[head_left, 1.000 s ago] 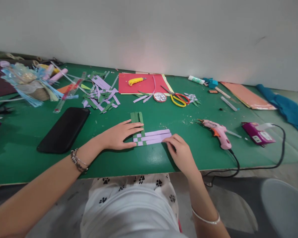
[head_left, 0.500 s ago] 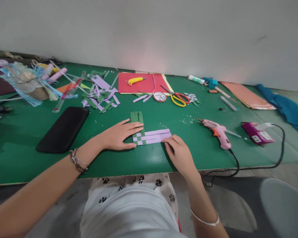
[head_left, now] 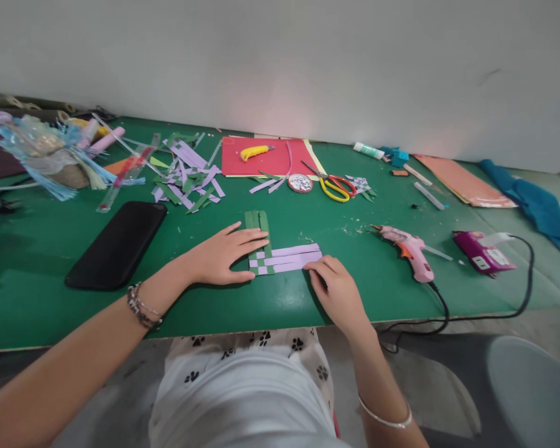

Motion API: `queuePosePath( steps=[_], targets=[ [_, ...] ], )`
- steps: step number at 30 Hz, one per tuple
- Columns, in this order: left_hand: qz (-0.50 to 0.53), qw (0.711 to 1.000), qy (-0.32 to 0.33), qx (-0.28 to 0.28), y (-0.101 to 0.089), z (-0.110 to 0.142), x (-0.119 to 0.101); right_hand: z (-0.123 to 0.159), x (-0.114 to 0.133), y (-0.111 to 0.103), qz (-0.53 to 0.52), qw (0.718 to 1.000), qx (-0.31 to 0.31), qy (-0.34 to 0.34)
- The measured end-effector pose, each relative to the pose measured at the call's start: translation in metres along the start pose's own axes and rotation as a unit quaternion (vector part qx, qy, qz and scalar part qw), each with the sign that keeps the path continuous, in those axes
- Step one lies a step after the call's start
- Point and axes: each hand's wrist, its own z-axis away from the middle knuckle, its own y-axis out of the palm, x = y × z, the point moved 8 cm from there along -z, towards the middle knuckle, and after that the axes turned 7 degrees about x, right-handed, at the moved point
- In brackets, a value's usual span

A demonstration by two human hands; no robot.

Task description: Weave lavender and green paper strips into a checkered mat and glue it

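Note:
Green and purple paper strips lie woven into a small checkered corner on the table in front of me. The purple strips (head_left: 292,257) run out to the right, and the green strips (head_left: 256,219) run away from me. My left hand (head_left: 224,254) lies flat with fingers spread, its fingertips over the green strips and the thumb at the woven corner's edge. At the strips' right end, my right hand (head_left: 336,289) has its fingers closed together on the end of the nearest purple strip.
Behind the weave lie a yellow cutter (head_left: 256,152) on red paper (head_left: 231,163), scissors (head_left: 336,186) and a heap of strips (head_left: 186,177). A black phone-like slab (head_left: 118,246) is left; a pink glue gun (head_left: 410,249) and its corded purple box (head_left: 483,252) are right.
Both hands and the woven strips stay nearly in place. Only a very slight shift of the whole view shows.

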Motion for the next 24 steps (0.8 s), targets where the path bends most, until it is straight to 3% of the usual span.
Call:
queuePosePath(
  steps=[11,18,24],
  targets=[
    [0.008,1.0,0.013,-0.02,-0.004,0.001,-0.004,0.001,0.0,-0.001,0.008,1.0,-0.011,0.004],
    [0.019,0.997,0.05,-0.062,-0.012,0.007,-0.012,0.002,-0.003,-0.004,0.007,0.999,-0.022,0.026],
    [0.032,0.997,0.056,-0.052,-0.009,0.011,-0.013,0.002,-0.001,-0.003,0.018,0.999,-0.024,0.017]
  ],
)
